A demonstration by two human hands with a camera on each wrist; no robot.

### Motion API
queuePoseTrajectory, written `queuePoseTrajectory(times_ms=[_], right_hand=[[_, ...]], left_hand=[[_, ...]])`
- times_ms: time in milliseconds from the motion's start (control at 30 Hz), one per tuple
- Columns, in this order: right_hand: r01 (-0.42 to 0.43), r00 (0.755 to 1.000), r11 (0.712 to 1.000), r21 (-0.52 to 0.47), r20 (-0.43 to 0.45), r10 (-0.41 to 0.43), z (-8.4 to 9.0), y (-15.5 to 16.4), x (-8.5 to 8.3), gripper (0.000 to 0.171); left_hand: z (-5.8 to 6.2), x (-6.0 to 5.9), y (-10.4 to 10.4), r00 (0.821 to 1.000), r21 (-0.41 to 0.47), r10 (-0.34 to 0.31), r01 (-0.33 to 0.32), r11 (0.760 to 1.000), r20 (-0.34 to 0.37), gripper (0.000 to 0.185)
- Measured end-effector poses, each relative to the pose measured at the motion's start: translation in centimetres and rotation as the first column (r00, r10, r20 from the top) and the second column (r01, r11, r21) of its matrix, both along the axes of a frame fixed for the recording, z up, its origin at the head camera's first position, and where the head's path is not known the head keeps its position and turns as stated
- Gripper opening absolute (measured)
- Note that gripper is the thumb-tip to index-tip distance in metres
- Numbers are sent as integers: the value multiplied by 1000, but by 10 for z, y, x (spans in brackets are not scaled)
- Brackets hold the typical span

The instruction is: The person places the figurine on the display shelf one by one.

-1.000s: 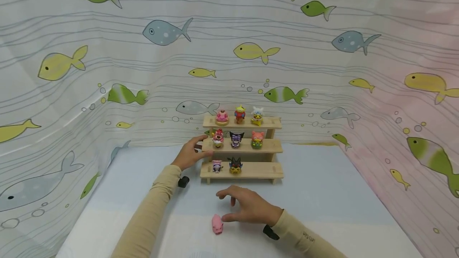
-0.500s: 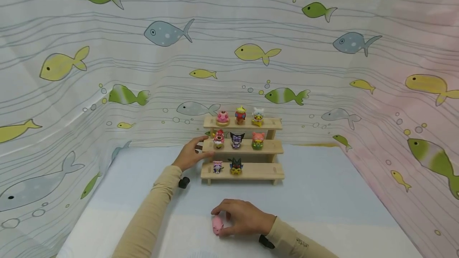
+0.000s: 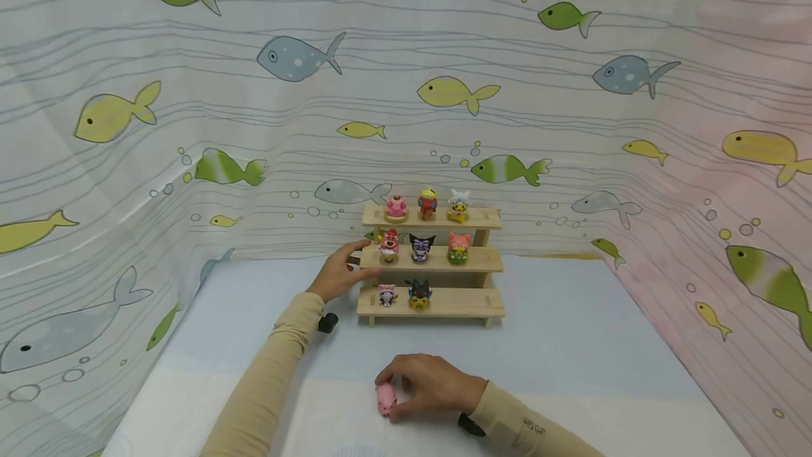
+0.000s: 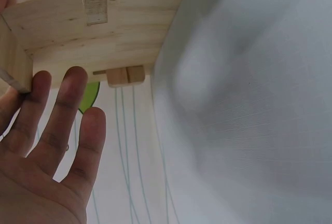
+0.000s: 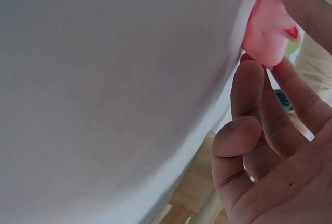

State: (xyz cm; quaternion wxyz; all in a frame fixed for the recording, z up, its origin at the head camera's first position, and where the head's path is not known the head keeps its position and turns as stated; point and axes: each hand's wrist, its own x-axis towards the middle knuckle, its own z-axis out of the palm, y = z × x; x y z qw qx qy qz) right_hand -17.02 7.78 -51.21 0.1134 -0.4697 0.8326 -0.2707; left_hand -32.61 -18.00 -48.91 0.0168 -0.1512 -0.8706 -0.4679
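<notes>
A small pink figurine [image 3: 385, 399] lies on the pale blue table near the front edge. My right hand [image 3: 423, 385] curls over it and pinches it between thumb and fingers; the right wrist view shows the pink figurine [image 5: 265, 26] held at my fingertips [image 5: 248, 84]. My left hand [image 3: 339, 272] rests with straight fingers against the left end of the three-tier wooden shelf [image 3: 433, 259]. In the left wrist view my left fingers [image 4: 62, 115] lie flat beside the wooden shelf [image 4: 93, 22]. Several small figurines stand on the shelf's tiers.
The right part of the bottom tier [image 3: 469, 298] carries no figurine. A fish-print curtain [image 3: 406, 90] encloses the table on three sides. The blue tabletop [image 3: 571, 337] stretches to the right of the shelf.
My right hand drew back toward me, came down on the pink figurine and closed its fingers round it. My left hand stayed at the shelf's left end.
</notes>
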Motion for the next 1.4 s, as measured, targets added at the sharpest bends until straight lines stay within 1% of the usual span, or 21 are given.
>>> queuePoseTrajectory(times_ms=[133, 333, 500, 700, 800, 1000, 1167, 1267, 1400], right_hand=[[-14, 1000, 1000, 26, -25, 14, 1, -2, 1, 44], [-1, 1000, 999, 55, -23, 3, 3, -3, 3, 44], [29, 1000, 998, 57, -4, -29, 3, -4, 3, 46], [62, 998, 997, 54, 12, -63, 2, -3, 4, 43], [66, 998, 997, 47, 6, -67, 1, -1, 4, 41], [70, 996, 997, 27, -63, -68, -2, 10, 5, 40], [104, 989, 994, -24, -102, -106, -1, 22, 4, 42], [130, 986, 990, -50, -98, -134, 1, 29, 2, 43], [157, 984, 986, -62, -77, -161, 2, 38, -1, 43]], left_hand=[[1, 1, 1, 1000, 4, -4, 4, 1000, -2, 90], [0, 1, 1, 1000, 4, -6, 6, 1000, -6, 89], [-2, 0, 1, 1000, 8, -6, 6, 1000, -7, 89], [-3, 1, 1, 1000, 8, -3, 3, 1000, -4, 88], [-2, 1, 1, 1000, 17, -3, 3, 1000, 0, 88], [-1, 2, 1, 1000, 15, 0, -1, 1000, 1, 88], [0, 2, 1, 1000, 21, -3, 3, 1000, -7, 89], [1, 1, 1, 1000, 18, -8, 8, 1000, -13, 90], [0, 1, 1, 1000, 16, -4, 4, 1000, -9, 90]])
